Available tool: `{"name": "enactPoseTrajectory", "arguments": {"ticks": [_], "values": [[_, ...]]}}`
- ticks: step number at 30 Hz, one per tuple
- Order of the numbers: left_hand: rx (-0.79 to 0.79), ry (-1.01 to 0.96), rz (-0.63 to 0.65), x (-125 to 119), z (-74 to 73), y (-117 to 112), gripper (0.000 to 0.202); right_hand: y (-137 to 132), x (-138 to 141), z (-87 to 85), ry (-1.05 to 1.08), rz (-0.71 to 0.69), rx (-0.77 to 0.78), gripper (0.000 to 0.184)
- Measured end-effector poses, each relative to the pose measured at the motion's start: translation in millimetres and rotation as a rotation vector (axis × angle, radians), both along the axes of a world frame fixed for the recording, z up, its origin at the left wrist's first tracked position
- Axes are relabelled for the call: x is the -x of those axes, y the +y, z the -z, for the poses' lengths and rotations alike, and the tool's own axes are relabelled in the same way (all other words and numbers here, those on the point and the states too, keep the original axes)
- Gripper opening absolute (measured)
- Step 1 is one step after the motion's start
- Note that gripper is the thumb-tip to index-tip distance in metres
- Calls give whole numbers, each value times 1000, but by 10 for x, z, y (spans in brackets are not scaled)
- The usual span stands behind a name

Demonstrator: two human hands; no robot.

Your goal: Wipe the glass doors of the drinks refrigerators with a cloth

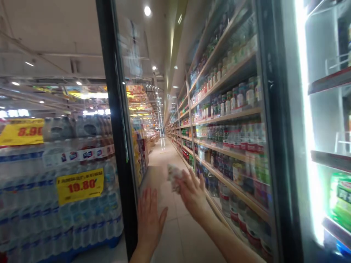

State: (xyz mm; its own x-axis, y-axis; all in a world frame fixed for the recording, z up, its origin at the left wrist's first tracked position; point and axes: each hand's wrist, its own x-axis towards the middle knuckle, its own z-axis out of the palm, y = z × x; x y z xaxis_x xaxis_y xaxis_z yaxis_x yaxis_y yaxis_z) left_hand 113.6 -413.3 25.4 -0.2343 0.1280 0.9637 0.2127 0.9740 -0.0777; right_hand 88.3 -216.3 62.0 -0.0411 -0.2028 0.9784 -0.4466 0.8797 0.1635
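A tall glass door (pixel 282 146) with a dark frame stands in front of me. My left hand (pixel 150 219) lies flat near the lower left of the pane, beside the frame, fingers stretched and holding nothing. Right of it, my right hand (pixel 193 193) is raised to the pane with a crumpled light-coloured cloth (pixel 173 176) under its fingertips. The cloth is blurred by motion, and its side towards the glass is hidden. Shelves of bottles (pixel 227 106) and a long aisle appear in the pane; I cannot tell whether they are reflected or seen through it.
At the left, packs of bottled water (pixel 90 215) are stacked high with yellow price signs (pixel 80 186) on them. On the right is a lit cooler with dark-edged shelves (pixel 330 82) and a green package (pixel 340 202).
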Motion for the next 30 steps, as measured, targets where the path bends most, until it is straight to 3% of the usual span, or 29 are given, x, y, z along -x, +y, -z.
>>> {"name": "enactPoseTrajectory", "arguments": {"ticks": [3, 5, 7, 10, 12, 15, 18, 20, 24, 26, 28, 30], "values": [[-20, -4, -20, -29, -16, 146, 69, 693, 33, 56, -14, 175, 249, 52], [-64, 1, -33, -27, -20, 238, 71, 876, 35, 91, -21, 237, 387, 60], [-108, 15, -44, -12, -17, 302, 71, 739, 2, 129, -53, 199, 315, 63], [-113, 32, -55, 12, -8, 315, 71, 295, -59, 177, -89, 88, 63, 62], [-83, 34, -64, 15, -5, 280, 71, 207, -57, 205, -85, 73, 9, 59], [-57, 35, -78, -1, -9, 248, 71, 580, 19, 273, -50, 166, 99, 62], [-17, 58, -65, -17, -51, 337, 69, 1017, 84, 313, -21, 291, 365, 64], [29, 75, -38, -11, -117, 455, 69, 1022, 63, 323, -40, 286, 407, 65], [67, 74, -37, 39, -266, 664, 66, 631, -43, 374, -130, 113, 48, 66], [79, 68, -65, 68, -302, 701, 64, 615, -46, 396, -147, 74, -35, 63], [85, 63, -83, 91, -306, 704, 63, 782, -3, 399, -120, 118, 49, 61], [73, 65, -80, 106, -293, 701, 63, 969, 43, 378, -77, 202, 244, 60]]}}
